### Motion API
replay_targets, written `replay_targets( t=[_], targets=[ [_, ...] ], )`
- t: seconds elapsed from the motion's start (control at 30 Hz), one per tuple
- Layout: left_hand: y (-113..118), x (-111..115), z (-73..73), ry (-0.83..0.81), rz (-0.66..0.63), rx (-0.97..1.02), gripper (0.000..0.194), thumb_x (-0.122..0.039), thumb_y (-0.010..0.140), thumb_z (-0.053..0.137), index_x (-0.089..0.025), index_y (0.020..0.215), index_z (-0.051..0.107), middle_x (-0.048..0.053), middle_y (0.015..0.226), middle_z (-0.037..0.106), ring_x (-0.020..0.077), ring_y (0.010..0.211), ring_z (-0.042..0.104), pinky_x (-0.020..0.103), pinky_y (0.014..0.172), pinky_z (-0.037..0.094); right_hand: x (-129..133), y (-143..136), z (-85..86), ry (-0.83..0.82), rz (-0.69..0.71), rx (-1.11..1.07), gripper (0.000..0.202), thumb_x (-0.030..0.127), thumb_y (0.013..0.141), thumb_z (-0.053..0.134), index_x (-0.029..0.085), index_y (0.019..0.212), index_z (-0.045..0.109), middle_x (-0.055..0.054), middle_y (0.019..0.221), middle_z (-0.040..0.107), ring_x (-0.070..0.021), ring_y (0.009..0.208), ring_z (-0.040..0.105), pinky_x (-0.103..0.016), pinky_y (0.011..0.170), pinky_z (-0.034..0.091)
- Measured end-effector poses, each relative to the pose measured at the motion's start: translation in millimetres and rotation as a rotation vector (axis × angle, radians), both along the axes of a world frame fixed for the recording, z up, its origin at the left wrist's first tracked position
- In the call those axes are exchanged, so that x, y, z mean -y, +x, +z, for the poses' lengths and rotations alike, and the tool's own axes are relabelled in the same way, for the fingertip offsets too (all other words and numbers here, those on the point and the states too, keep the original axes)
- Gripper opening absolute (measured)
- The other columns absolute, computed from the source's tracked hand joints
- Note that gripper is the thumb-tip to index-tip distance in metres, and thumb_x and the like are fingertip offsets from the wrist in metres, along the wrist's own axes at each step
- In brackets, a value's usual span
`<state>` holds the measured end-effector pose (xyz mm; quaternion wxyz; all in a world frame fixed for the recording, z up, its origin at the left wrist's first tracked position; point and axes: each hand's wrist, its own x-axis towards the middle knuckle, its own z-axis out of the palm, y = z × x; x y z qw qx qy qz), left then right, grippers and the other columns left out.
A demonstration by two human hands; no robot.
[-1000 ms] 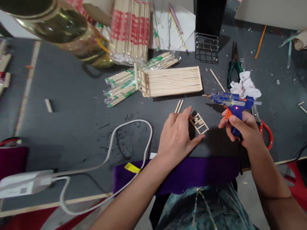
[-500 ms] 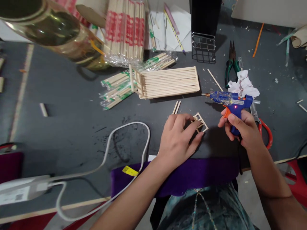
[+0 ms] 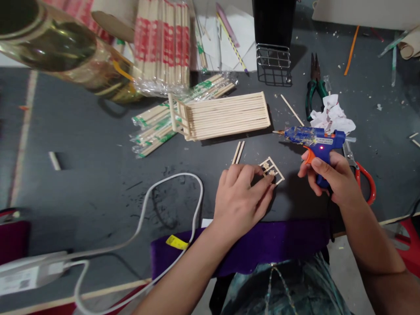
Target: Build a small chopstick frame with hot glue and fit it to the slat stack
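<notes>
My left hand (image 3: 241, 197) is closed at the fingertips on a small wooden frame (image 3: 278, 171) lying on the dark table, with small pale pieces inside it. Fingers of my right hand (image 3: 331, 177) wrap the handle of a blue glue gun (image 3: 323, 142) with an orange trigger and a lit red light; its nozzle points left. Two short sticks (image 3: 238, 152) lie just beyond my left hand. Farther back is a long slatted wooden piece (image 3: 226, 116) with an upright railing at its left end.
Green-handled pliers (image 3: 315, 87), crumpled paper (image 3: 333, 116) and red-handled scissors (image 3: 365, 181) lie around the glue gun. Packs of chopsticks (image 3: 162, 48) and a large shiny container (image 3: 72, 52) stand at the back left. A white cable (image 3: 144, 205) loops at the left.
The fingers of my left hand have shifted slightly left, and more of the small frame and the pieces in it shows. The glue gun stays in my right hand. The view has shifted a little.
</notes>
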<state>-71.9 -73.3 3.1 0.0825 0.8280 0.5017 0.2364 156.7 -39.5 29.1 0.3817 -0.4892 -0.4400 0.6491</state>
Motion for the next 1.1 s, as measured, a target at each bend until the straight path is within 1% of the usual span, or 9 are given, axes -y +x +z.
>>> replay_targets(
  t=[0.13,0.27,0.47,0.63,0.77,0.97,1.1],
  targets=[
    [0.0,0.2,2.1,0.042,-0.009,-0.018,0.017,-0.023,0.094,0.063,-0.021,0.104,0.075,0.009,0.095,0.07,0.025,0.088,0.055,0.039,0.072,0.041,-0.9,-1.4,0.6,-0.005,0.003,0.005,0.031,0.048,0.092,0.069,0.018,0.101,0.064,-0.002,0.079,0.074,-0.006,0.038,0.053,-0.02,0.033,0.031],
    [-0.9,0.1,2.8,0.081,-0.016,0.008,0.012,-0.02,0.093,0.063,-0.022,0.098,0.074,0.005,0.089,0.071,0.022,0.083,0.055,0.037,0.071,0.04,-1.5,-1.4,-0.4,-0.009,0.004,0.002,0.031,0.048,0.092,0.069,0.018,0.101,0.064,-0.002,0.079,0.074,-0.0061,0.038,0.053,-0.02,0.033,0.03],
    [-3.1,-0.7,0.9,0.12,-0.021,-0.002,0.009,-0.018,0.093,0.065,-0.022,0.098,0.072,0.004,0.086,0.071,0.0215,0.08,0.054,0.037,0.069,0.04,-0.8,-0.6,-1.6,-0.018,0.005,-0.013,0.03,0.046,0.093,0.068,0.018,0.102,0.065,-0.002,0.08,0.074,-0.0057,0.039,0.053,-0.019,0.033,0.03],
    [-2.2,-2.3,-1.1,0.055,0.06,0.083,0.009,-0.013,0.091,0.068,-0.018,0.097,0.07,0.005,0.085,0.069,0.0204,0.078,0.054,0.036,0.071,0.043,-0.6,-0.2,-1.5,-0.026,0.012,-0.037,0.027,0.045,0.094,0.068,0.019,0.102,0.065,-0.001,0.081,0.074,-0.0052,0.038,0.054,-0.019,0.033,0.03],
    [1.7,-3.8,-2.1,0.021,0.08,0.069,0.002,-0.018,0.093,0.067,-0.02,0.092,0.069,0.004,0.084,0.069,0.0206,0.079,0.056,0.036,0.071,0.044,-0.7,-0.1,-1.6,-0.046,0.015,-0.037,0.031,0.047,0.093,0.068,0.018,0.103,0.065,-0.002,0.081,0.073,-0.0052,0.038,0.054,-0.019,0.033,0.029],
    [6.4,-4.6,-3.8,0.01,0.113,0.013,0.014,-0.03,0.095,0.068,-0.019,0.087,0.069,0.004,0.082,0.068,0.0212,0.078,0.056,0.037,0.071,0.044,-0.9,-1.0,-0.9,-0.054,0.009,-0.056,0.03,0.046,0.092,0.07,0.018,0.102,0.065,-0.002,0.079,0.074,-0.0056,0.038,0.055,-0.019,0.033,0.03],
    [7.2,-5.7,-6.1,0.023,0.105,0.009,0.013,-0.029,0.094,0.068,-0.018,0.087,0.069,0.004,0.082,0.068,0.0217,0.079,0.055,0.037,0.071,0.043,-1.7,-2.2,0.1,-0.053,-0.001,-0.08,0.03,0.045,0.09,0.073,0.017,0.1,0.065,-0.001,0.077,0.074,-0.0055,0.037,0.055,-0.018,0.033,0.031]
  ],
)
